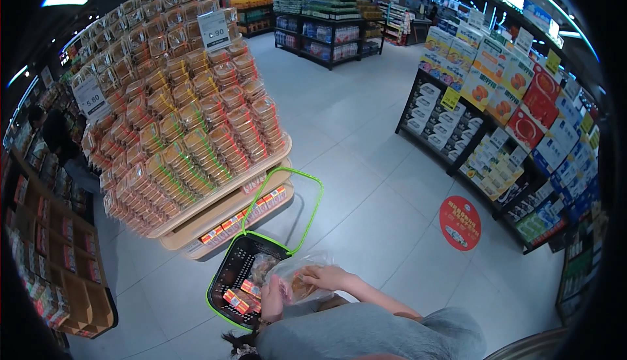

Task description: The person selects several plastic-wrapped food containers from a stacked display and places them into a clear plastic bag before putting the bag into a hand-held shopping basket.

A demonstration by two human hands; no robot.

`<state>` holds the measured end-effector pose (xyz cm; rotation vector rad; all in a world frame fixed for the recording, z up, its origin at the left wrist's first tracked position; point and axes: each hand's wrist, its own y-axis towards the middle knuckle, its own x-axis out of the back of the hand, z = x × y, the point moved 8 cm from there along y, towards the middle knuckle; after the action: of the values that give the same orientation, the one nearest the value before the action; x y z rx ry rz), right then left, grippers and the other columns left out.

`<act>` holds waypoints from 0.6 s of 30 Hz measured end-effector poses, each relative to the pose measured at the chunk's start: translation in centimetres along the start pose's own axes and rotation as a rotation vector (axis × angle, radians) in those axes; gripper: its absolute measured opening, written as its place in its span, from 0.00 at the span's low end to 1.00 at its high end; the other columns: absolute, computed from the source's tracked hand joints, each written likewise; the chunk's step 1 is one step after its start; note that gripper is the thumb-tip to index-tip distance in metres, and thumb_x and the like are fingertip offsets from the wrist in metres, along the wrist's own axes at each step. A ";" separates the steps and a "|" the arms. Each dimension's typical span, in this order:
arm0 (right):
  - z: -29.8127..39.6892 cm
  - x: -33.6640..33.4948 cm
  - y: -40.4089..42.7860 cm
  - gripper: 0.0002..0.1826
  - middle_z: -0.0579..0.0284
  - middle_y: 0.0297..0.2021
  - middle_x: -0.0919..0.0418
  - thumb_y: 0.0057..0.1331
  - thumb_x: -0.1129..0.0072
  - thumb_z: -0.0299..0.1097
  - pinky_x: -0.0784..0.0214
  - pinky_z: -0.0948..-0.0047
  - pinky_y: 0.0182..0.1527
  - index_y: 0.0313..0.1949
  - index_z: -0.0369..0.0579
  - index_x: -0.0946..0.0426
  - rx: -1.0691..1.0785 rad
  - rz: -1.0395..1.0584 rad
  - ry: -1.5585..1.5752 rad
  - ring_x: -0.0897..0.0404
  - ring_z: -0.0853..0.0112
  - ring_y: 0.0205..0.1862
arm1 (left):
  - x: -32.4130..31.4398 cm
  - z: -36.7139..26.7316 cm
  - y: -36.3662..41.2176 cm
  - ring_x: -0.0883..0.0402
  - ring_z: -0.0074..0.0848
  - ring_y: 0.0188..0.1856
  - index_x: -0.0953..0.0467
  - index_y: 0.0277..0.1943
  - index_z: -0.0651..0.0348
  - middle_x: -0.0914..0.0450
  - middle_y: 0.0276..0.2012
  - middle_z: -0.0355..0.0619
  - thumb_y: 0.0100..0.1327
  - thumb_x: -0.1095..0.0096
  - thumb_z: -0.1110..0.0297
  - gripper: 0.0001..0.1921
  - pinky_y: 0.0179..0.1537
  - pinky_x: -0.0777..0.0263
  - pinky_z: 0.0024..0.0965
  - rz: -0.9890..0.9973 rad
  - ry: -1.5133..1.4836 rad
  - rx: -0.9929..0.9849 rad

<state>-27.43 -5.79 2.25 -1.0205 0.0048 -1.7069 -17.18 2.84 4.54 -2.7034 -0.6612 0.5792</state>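
My left hand [272,299] holds the near left side of a clear plastic bag [321,260]. Something brown, perhaps a baked item, shows through the film. On the right side of the same bag lies my right hand [325,277], its fingers bent over the plastic. Both hands are in front of my body, at the right rim of a black shopping basket [230,260] with a green edge. Inside it are red-and-yellow packets [238,301] and another clear bag [262,268] with unclear contents. The basket's green handle [322,191] stands raised; what supports the basket is hidden.
A tiered display of clear-boxed baked goods [191,130] rises ahead to the left. Wooden shelving [78,262] stands at far left, with a person [61,135] beyond. Stacked cartons [490,76] fill a rack on the right. A red floor sticker [460,223] marks the tiled aisle.
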 end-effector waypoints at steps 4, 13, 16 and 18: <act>3.4 -4.9 0.8 0.24 0.47 0.35 0.26 0.59 0.65 0.53 0.37 0.62 0.39 0.43 0.49 0.33 -0.047 -0.126 -0.009 0.28 0.54 0.36 | 7.1 1.6 -4.4 0.35 0.21 0.12 0.35 0.17 0.59 0.33 0.11 0.40 0.62 0.64 0.51 0.24 0.15 0.40 0.21 -0.085 -0.026 0.039; 6.7 -14.8 -0.4 0.20 0.51 0.34 0.25 0.57 0.58 0.44 0.36 0.63 0.41 0.45 0.46 0.33 -0.262 -0.149 -0.057 0.27 0.57 0.37 | 17.9 3.0 -10.4 0.39 0.20 0.11 0.37 0.16 0.57 0.36 0.11 0.39 0.63 0.65 0.53 0.23 0.13 0.46 0.21 -0.127 -0.157 0.034; 7.3 -15.5 -0.6 0.19 0.51 0.36 0.25 0.56 0.57 0.43 0.36 0.64 0.41 0.43 0.45 0.33 -0.200 -0.213 -0.040 0.26 0.59 0.37 | 21.9 2.3 -11.9 0.43 0.17 0.10 0.39 0.16 0.56 0.39 0.10 0.37 0.63 0.65 0.55 0.22 0.12 0.52 0.20 -0.244 -0.168 0.012; 7.6 -16.2 0.0 0.20 0.51 0.36 0.26 0.57 0.56 0.44 0.36 0.64 0.41 0.44 0.46 0.34 -0.205 -0.206 -0.131 0.27 0.58 0.38 | 24.5 2.1 -12.7 0.44 0.16 0.11 0.40 0.15 0.56 0.40 0.10 0.36 0.64 0.65 0.57 0.22 0.13 0.54 0.20 -0.337 -0.188 -0.048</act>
<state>-22.16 10.43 -2.95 -1.3220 -0.0103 -1.8494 -2.98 26.10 -0.19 -2.5163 -1.1634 0.7393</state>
